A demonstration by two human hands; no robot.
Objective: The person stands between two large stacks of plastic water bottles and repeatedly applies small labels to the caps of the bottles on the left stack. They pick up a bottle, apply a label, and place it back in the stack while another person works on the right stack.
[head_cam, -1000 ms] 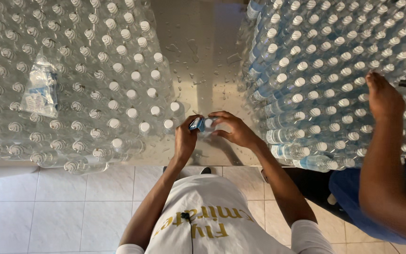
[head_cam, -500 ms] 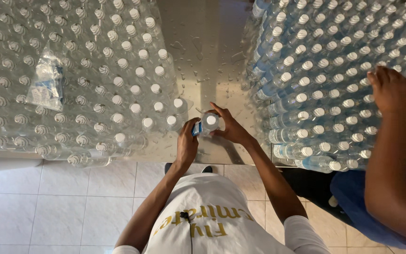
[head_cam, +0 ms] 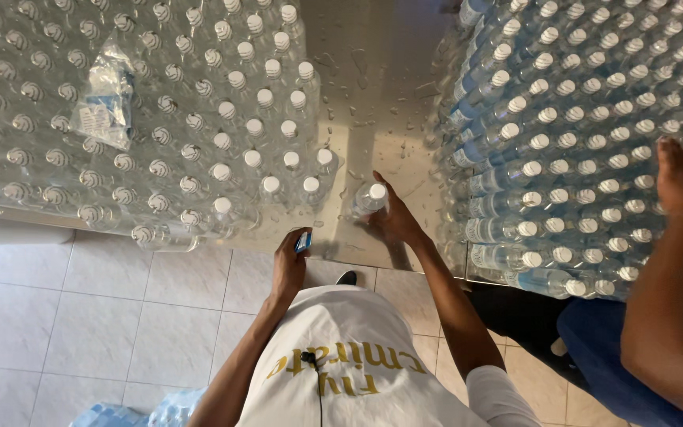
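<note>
1. The right hand rests on the wet metal surface, its fingers wrapped round a clear capped bottle that stands upright in the bare strip
2. The left hand hangs at the near edge of the surface, fingers pinched on a small blue label (partly hidden by the thumb)
3. Left of those fingers stands a block of clear bottles, with a crumpled plastic bag lying on top
4. Right of the held bottle rises a stack of blue-labelled bottles
5. Another person's hand lies flat on that stack, well apart from both hands
</note>
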